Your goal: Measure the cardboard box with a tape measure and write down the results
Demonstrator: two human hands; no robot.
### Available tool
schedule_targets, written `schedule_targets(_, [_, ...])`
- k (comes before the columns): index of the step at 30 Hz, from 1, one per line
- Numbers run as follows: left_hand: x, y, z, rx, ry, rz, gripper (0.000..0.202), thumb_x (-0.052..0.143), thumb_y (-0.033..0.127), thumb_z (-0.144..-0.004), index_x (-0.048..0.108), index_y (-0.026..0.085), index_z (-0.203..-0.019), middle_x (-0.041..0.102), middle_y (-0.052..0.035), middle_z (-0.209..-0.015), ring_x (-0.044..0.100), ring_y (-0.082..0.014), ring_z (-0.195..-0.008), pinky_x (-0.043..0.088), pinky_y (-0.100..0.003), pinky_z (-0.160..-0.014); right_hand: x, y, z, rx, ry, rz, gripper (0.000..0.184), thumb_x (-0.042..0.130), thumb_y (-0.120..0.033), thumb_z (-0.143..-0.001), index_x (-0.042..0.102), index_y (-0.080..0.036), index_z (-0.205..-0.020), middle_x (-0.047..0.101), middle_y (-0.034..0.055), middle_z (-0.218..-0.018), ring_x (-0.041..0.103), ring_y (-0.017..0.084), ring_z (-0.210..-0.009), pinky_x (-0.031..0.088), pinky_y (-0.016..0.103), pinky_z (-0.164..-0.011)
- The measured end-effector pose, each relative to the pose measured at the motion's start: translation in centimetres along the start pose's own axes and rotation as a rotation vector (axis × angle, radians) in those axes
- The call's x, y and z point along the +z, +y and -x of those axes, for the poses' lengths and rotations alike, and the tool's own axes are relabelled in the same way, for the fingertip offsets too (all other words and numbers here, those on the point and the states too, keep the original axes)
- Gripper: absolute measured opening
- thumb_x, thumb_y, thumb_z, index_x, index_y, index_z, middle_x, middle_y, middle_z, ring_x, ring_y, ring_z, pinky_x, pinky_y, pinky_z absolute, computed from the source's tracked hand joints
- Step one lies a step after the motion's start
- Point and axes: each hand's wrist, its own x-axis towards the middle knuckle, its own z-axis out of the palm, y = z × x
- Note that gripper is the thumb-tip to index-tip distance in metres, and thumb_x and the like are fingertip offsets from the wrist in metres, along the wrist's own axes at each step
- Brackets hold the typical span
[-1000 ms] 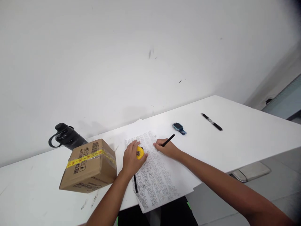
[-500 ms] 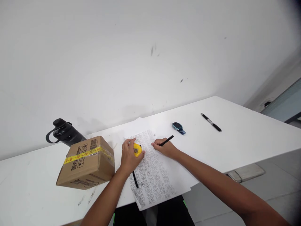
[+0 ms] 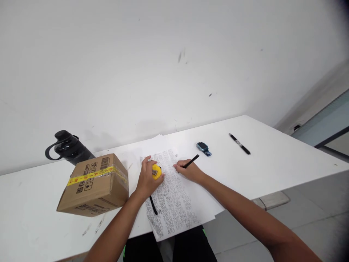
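My left hand (image 3: 147,178) is closed around a yellow tape measure (image 3: 156,172), which rests over the upper left part of a sheet of paper (image 3: 174,207) densely covered in dark marks. A black strap (image 3: 153,205) trails from beneath this hand down the left side of the sheet. In my right hand (image 3: 189,170) is a black pen (image 3: 192,161), pinched between thumb and fingers with its lower end toward the paper. Whether the tip touches the paper is too small to make out.
A taped cardboard box (image 3: 95,187) stands left of the paper, with a black bottle (image 3: 72,148) leaning behind it. A blue watch-like device (image 3: 203,148) and another pen (image 3: 240,143) lie on the white table (image 3: 261,167) to the right. A wall rises behind.
The whole view has shifted slightly, moving the tabletop things left in the picture. Both hands keep their holds on the tape measure and the pen.
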Motion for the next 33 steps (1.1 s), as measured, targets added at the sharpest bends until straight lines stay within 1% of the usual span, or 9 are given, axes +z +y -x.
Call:
schedule_targets(3, [-0.11, 0.16, -0.02, -0.032, -0.043, 0.021, 0.046, 0.068, 0.028, -0.073, 0.046, 0.025, -0.114, 0.027, -0.0118, -0.147, 0.056, -0.0226, -0.112, 0.053, -0.037, -0.083, -0.06, -0.02, 0.06, 0.008, 0.012, -0.002, 0.038, 0.049, -0.041, -0.083, 0.037, -0.021, -0.053, 0.035, -0.0046, -0.052, 0.033, 0.011, -0.053, 0.024, 0.026, -0.051])
schedule_targets(6, [-0.11, 0.32, -0.05, -0.034, -0.049, -0.007, 0.041, 0.066, 0.027, -0.074, 0.048, 0.025, -0.111, 0.029, -0.0101, -0.149, 0.057, -0.0234, -0.112, 0.053, -0.036, -0.081, -0.1, -0.04, 0.16, 0.013, 0.023, 0.003, 0.039, 0.049, -0.041, -0.083, 0.036, -0.021, -0.053, 0.035, -0.0047, -0.051, 0.033, 0.011, -0.053, 0.025, 0.026, -0.052])
schedule_targets(11, [0.08, 0.21, -0.1, -0.018, 0.007, -0.091, 0.04, 0.066, 0.025, -0.073, 0.048, 0.024, -0.108, 0.043, -0.0097, -0.139, 0.056, -0.0259, -0.114, 0.051, -0.04, -0.083, -0.06, 0.0, 0.25, 0.001, 0.022, -0.011, 0.042, 0.048, -0.043, -0.084, 0.029, -0.021, -0.054, 0.03, -0.0048, -0.053, 0.03, 0.011, -0.053, 0.023, 0.027, -0.051])
schedule_targets(14, [0.15, 0.15, -0.07, 0.0, 0.033, -0.118, 0.043, 0.068, 0.025, -0.071, 0.048, 0.024, -0.109, 0.047, -0.0095, -0.133, 0.057, -0.026, -0.113, 0.05, -0.041, -0.085, 0.0, 0.05, 0.29, -0.01, 0.047, 0.002, 0.042, 0.048, -0.043, -0.084, 0.027, -0.021, -0.055, 0.029, -0.0048, -0.053, 0.028, 0.011, -0.053, 0.021, 0.027, -0.051])
schedule_targets(19, [0.17, 0.19, -0.02, 0.0, 0.032, -0.123, 0.041, 0.067, 0.024, -0.071, 0.048, 0.024, -0.108, 0.049, -0.0091, -0.13, 0.056, -0.0258, -0.112, 0.049, -0.041, -0.084, -0.03, 0.11, 0.45, -0.01, -0.002, -0.005, 0.043, 0.048, -0.045, -0.085, 0.028, -0.021, -0.055, 0.029, -0.0047, -0.054, 0.028, 0.011, -0.053, 0.022, 0.027, -0.051])
schedule_targets(22, [0.21, 0.09, -0.01, 0.006, 0.035, -0.113, 0.043, 0.068, 0.024, -0.071, 0.048, 0.024, -0.108, 0.048, -0.0088, -0.13, 0.056, -0.0254, -0.111, 0.049, -0.04, -0.083, -0.03, 0.12, 0.57, -0.006, 0.031, -0.012, 0.044, 0.048, -0.046, -0.084, 0.027, -0.021, -0.056, 0.028, -0.0044, -0.054, 0.029, 0.011, -0.053, 0.022, 0.027, -0.051])
schedule_targets(27, [0.26, -0.08, 0.03, 0.011, 0.032, -0.105, 0.042, 0.067, 0.025, -0.071, 0.048, 0.025, -0.109, 0.048, -0.008, -0.129, 0.055, -0.0256, -0.114, 0.048, -0.04, -0.083, 0.09, 0.22, 0.61, 0.007, 0.014, -0.02, 0.044, 0.048, -0.047, -0.084, 0.028, -0.021, -0.055, 0.029, -0.0041, -0.053, 0.028, 0.011, -0.053, 0.023, 0.027, -0.05])
schedule_targets(31, [0.23, -0.06, 0.09, -0.002, 0.023, -0.099, 0.043, 0.067, 0.026, -0.072, 0.048, 0.025, -0.11, 0.047, -0.0081, -0.13, 0.055, -0.0255, -0.114, 0.047, -0.04, -0.084, 0.11, 0.26, 0.6, 0.016, 0.092, -0.005, 0.043, 0.048, -0.045, -0.085, 0.028, -0.021, -0.055, 0.03, -0.0041, -0.054, 0.03, 0.011, -0.054, 0.024, 0.027, -0.051])
schedule_targets(33, [0.22, -0.06, 0.12, -0.001, 0.018, -0.098, 0.043, 0.067, 0.025, -0.072, 0.048, 0.025, -0.11, 0.048, -0.0082, -0.13, 0.054, -0.0256, -0.114, 0.047, -0.04, -0.084, 0.09, 0.23, 0.6, 0.033, 0.063, -0.007, 0.042, 0.048, -0.045, -0.084, 0.029, -0.021, -0.055, 0.03, -0.0043, -0.054, 0.031, 0.011, -0.054, 0.025, 0.027, -0.052])
